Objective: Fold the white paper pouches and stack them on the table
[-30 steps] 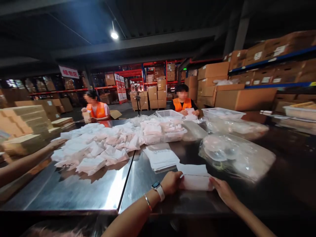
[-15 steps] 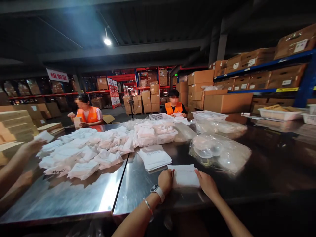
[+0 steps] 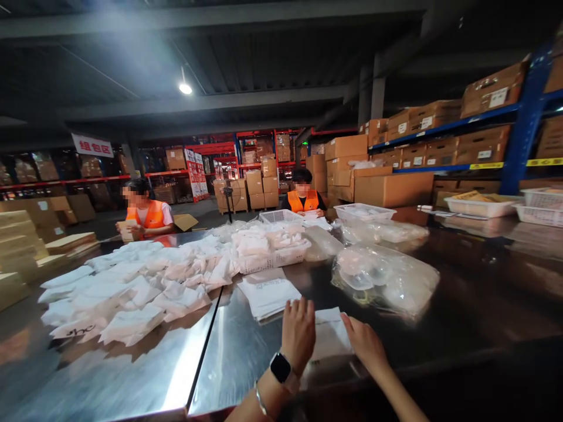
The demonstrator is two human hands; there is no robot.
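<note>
"How do the fingers stand?"

"On the right hand (image 3: 366, 344), thumb and fingers pinch the white bag (image 3: 332, 339) at its right edge, near the top corner. The left hand (image 3: 298, 331) is at the opposite edge, its fingers raised and lightly bent; I can't tell whether they grip."

"So the bag sits where?"

"Between the two sets of fingers, low over the bench (image 3: 235, 351). Whether it touches the metal, I can't make out."

"What could go wrong there?"

"If the left fingers have no real hold, the bag probably depends on the right pinch alone. It looks thin and limp, so it could twist or crease."

"Anything crowding them?"

"The stack of flat white bags (image 3: 269, 292), just beyond the left fingers. A careless knuckle might push the top ones askew; the bench looks slick, so they'd likely slide."

"And farther out?"

"The heap of white packets (image 3: 132, 287) lies well to the left of the left fingers. A wide sweep of that arm could topple its loose near side. The clear plastic bag (image 3: 387, 278), beyond the right fingers and apart from them, seems the smaller worry: its crumpled film might snag a long forward reach."
</note>
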